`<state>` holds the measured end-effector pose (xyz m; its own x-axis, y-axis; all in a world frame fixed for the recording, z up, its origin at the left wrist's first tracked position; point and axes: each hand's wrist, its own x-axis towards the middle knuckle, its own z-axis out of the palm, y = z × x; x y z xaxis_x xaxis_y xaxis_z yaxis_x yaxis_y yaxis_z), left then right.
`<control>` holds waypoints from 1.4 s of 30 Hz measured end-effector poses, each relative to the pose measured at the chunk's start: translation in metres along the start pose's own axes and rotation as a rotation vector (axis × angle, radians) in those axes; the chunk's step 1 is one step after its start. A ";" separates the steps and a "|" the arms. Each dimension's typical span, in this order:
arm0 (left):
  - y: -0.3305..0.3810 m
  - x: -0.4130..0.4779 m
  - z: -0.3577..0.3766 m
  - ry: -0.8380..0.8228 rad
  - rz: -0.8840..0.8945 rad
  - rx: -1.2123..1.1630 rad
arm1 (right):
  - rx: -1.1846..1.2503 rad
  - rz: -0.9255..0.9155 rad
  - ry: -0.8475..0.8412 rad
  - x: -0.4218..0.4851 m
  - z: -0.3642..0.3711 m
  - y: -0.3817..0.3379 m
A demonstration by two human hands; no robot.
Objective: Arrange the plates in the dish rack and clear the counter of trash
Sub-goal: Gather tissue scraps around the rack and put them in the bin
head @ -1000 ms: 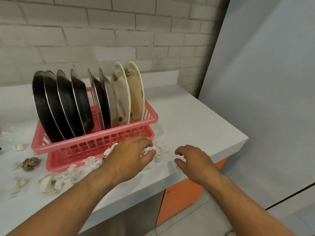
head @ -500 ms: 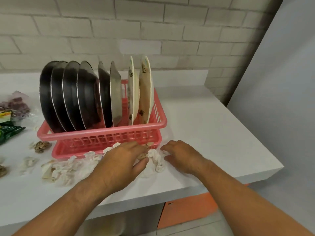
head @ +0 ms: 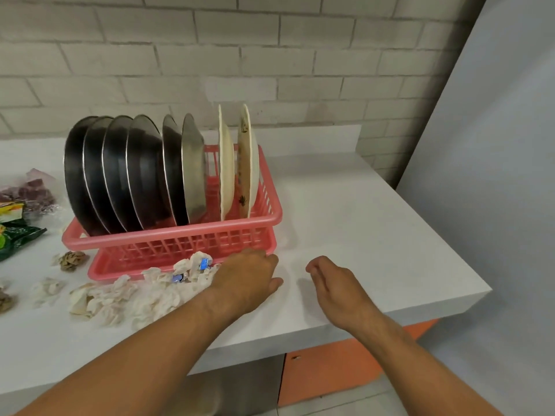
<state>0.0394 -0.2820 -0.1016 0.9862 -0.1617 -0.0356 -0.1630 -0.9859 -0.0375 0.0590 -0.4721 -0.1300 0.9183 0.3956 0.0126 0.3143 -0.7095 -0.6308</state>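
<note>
Eight plates, all upright on edge in one row inside the pink dish rack (head: 180, 233): six steel plates (head: 120, 175) to the left, two cream plates (head: 225, 163) with a leaf print to the right. Rack sits on a matching pink tray (head: 103, 267), toward the back of the white tabletop (head: 360, 220).

Trash, loose on the tabletop in front of and left of the rack:
- one heap of crumpled white paper scraps (head: 120, 297), touching the tray's front edge, with a few small blue bits (head: 204, 263) on top;
- one brown crumpled wad (head: 71, 260) by the tray's left corner;
- one green packet (head: 16, 237) and one clear bag (head: 34, 190) with dark reddish contents, at the left edge.

Hands: left hand (head: 246, 277) palm down at the right end of the paper heap, thumb flat on the tabletop; its fingers are hidden behind the knuckles, so I cannot tell whether they hold scraps. Right hand (head: 333, 280) just beside it over bare tabletop, fingers loosely curled, holding nothing.
</note>
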 end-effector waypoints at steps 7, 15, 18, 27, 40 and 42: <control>0.003 0.011 0.014 0.025 0.053 -0.029 | -0.002 0.031 0.120 -0.017 -0.010 -0.005; -0.020 -0.001 -0.035 0.251 -0.041 -0.517 | 0.001 0.042 -0.005 -0.011 -0.004 -0.024; -0.028 -0.010 -0.038 0.246 -0.089 -0.541 | -0.030 -0.003 -0.018 -0.007 0.007 -0.037; -0.046 -0.026 -0.033 0.268 -0.027 -0.544 | -0.331 -0.009 -0.196 -0.006 0.035 -0.048; -0.072 -0.047 -0.024 0.272 -0.108 -0.485 | -0.232 0.157 -0.183 -0.003 0.036 -0.054; -0.077 -0.049 -0.023 0.276 -0.081 -0.499 | -0.213 0.165 -0.168 -0.005 0.038 -0.058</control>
<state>0.0039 -0.1991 -0.0743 0.9770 -0.0245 0.2120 -0.1195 -0.8857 0.4486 0.0273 -0.4111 -0.1228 0.9141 0.3435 -0.2156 0.2243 -0.8711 -0.4369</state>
